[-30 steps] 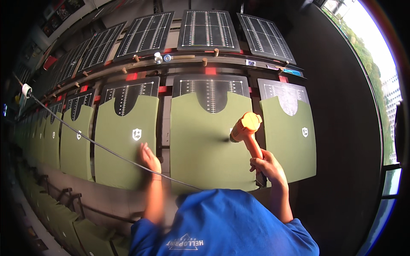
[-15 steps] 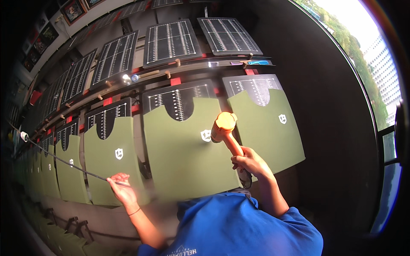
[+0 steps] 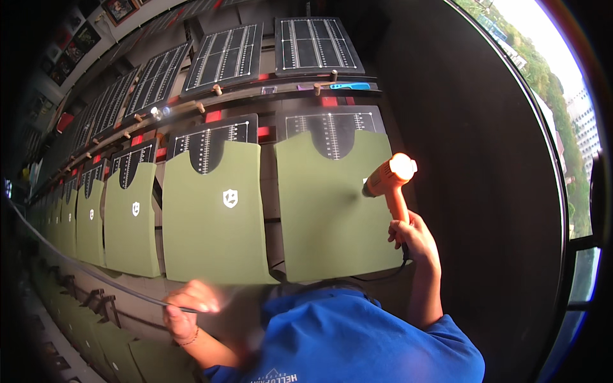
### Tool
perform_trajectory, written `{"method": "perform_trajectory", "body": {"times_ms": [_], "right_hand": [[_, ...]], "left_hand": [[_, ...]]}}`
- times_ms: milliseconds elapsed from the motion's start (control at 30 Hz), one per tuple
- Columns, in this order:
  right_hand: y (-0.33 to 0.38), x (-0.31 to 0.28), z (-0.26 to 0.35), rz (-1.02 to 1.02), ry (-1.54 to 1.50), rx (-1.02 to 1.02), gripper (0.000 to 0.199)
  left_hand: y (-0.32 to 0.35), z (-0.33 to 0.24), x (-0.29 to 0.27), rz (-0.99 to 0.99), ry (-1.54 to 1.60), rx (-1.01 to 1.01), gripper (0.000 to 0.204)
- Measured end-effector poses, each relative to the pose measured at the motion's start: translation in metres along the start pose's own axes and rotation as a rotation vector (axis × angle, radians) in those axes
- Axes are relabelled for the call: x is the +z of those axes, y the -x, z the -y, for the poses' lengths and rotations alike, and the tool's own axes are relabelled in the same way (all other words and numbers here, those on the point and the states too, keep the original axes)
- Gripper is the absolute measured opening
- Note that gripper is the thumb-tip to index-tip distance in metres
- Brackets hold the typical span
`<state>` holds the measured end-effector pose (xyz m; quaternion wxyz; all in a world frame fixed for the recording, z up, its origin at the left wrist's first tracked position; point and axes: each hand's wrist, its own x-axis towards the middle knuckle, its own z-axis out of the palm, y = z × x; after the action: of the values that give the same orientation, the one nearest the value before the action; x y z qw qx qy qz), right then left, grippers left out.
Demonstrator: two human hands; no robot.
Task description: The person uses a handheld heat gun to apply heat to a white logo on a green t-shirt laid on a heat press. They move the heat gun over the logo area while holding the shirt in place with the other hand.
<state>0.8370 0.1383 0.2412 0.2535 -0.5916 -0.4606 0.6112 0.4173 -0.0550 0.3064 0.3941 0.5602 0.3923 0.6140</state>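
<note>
Right fingers (image 3: 397, 228) grip the orange heat gun (image 3: 386, 175), it's over the end green panel (image 3: 319, 220) now, no longer its neighbour (image 3: 214, 223); left fingers (image 3: 189, 299) pinch the cable (image 3: 102, 278).

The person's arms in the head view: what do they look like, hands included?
The left grip and right grip are bare hands without gloves. The forearms are uncovered below the short sleeves of a blue shirt. A thin bracelet circles the left wrist; none shows on the right.
</note>
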Motion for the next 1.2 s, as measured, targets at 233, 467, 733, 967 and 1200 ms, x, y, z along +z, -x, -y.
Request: {"method": "perform_trajectory", "body": {"times_ms": [233,467,733,967,1200], "right_hand": [[-0.033,-0.04,0.007,0.068,0.031,-0.037,0.021],[-0.049,-0.034,0.016,0.081,0.149,-0.009,0.022],[-0.058,-0.028,0.02,0.059,0.149,-0.005,0.021],[-0.055,-0.025,0.027,0.041,0.108,0.047,0.02],[-0.059,-0.025,0.024,0.051,0.094,0.05,0.019]], "left_hand": [[-0.016,0.019,0.112,0.36,0.102,-0.354,0.058],[-0.026,0.093,0.16,0.524,0.312,-0.557,0.055],[-0.042,0.142,0.131,0.298,0.26,-0.591,0.057],[-0.052,0.175,0.041,0.308,-0.364,-0.789,0.057],[-0.027,0.265,-0.023,-0.116,-0.977,-0.554,0.041]]}}
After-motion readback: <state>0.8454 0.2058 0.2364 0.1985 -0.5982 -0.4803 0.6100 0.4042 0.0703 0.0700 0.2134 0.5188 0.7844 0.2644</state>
